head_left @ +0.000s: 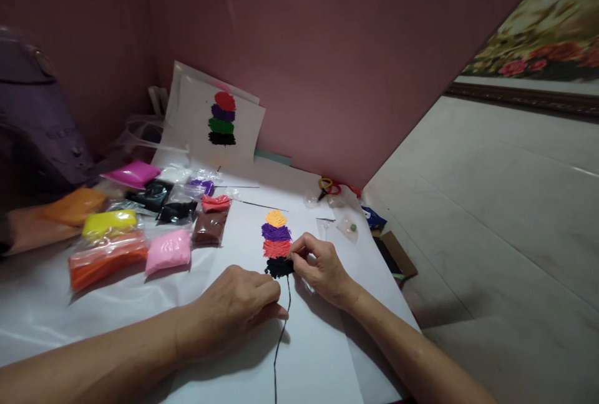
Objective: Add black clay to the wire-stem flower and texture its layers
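Observation:
A white sheet of paper (318, 354) lies in front of me. On it is a stack of textured clay patches: yellow-orange (276, 218), purple (275, 232), coral red (276, 248) and black (277, 267) at the bottom. From the black patch a thin dark line (276, 360) runs down the sheet. My right hand (321, 266) is pinched at the right edge of the black patch; what its fingertips hold is too small to name. Beside the line, my left hand (246, 301) rests on the paper with thumb and fingers curled together; anything between them is hidden.
Several bags of colored clay lie at left, among them pink (168, 251), orange (107, 260) and brown (208, 229). A second sheet (191, 104) with a similar stack leans against the pink wall. Scissors (325, 188) lie at the back right, near the table edge.

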Action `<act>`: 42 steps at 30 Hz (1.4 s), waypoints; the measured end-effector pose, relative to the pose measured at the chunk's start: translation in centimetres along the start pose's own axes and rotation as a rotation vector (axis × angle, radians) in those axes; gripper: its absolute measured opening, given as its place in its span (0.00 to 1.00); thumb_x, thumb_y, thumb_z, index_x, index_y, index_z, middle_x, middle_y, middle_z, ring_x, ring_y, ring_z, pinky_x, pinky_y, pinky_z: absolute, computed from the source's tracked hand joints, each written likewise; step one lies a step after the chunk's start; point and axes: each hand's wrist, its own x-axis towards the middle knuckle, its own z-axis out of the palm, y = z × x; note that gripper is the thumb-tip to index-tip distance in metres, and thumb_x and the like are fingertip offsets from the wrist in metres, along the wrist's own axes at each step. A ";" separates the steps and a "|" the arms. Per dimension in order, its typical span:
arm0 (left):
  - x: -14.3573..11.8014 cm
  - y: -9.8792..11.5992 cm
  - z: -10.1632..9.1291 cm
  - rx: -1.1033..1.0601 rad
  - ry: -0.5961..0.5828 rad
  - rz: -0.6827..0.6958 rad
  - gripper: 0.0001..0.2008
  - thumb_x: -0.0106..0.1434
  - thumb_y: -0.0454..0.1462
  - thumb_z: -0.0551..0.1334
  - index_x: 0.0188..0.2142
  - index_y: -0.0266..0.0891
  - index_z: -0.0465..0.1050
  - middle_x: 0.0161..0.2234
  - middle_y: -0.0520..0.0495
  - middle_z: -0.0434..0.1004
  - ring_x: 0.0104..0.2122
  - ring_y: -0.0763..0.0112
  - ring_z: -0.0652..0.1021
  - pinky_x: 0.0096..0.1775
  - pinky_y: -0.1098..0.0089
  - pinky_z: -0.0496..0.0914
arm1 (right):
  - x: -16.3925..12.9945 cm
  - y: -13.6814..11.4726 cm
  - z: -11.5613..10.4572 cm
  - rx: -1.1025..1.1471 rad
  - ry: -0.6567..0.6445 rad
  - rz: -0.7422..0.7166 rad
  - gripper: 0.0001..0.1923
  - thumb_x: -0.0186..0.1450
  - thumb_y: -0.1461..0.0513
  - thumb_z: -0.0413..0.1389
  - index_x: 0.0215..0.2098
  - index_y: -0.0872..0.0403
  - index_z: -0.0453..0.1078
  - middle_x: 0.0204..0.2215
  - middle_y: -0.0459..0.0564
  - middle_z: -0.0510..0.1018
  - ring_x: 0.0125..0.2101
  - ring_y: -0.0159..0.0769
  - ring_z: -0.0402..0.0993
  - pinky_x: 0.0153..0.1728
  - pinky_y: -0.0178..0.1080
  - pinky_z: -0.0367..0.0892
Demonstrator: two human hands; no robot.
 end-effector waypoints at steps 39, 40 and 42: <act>-0.1 0.1 -0.1 -0.014 -0.012 -0.008 0.23 0.76 0.39 0.47 0.24 0.38 0.64 0.18 0.54 0.68 0.16 0.75 0.67 0.19 0.72 0.56 | -0.6 -0.5 -0.2 -0.022 -0.042 0.021 0.05 0.61 0.67 0.52 0.29 0.53 0.65 0.20 0.40 0.67 0.21 0.28 0.59 0.24 0.33 0.57; -0.1 0.1 -0.2 -0.016 -0.013 -0.007 0.22 0.75 0.39 0.48 0.24 0.38 0.64 0.18 0.54 0.68 0.16 0.75 0.67 0.19 0.72 0.56 | -0.6 -0.5 -0.2 -0.024 -0.044 0.018 0.05 0.61 0.67 0.52 0.29 0.53 0.65 0.20 0.40 0.66 0.21 0.28 0.59 0.24 0.33 0.57; -0.2 0.0 -0.2 -0.018 -0.015 -0.007 0.22 0.75 0.39 0.48 0.24 0.38 0.64 0.18 0.54 0.68 0.16 0.75 0.67 0.19 0.72 0.57 | -0.6 -0.6 -0.2 -0.034 -0.050 0.009 0.05 0.61 0.68 0.52 0.28 0.53 0.65 0.20 0.40 0.67 0.20 0.28 0.59 0.24 0.33 0.57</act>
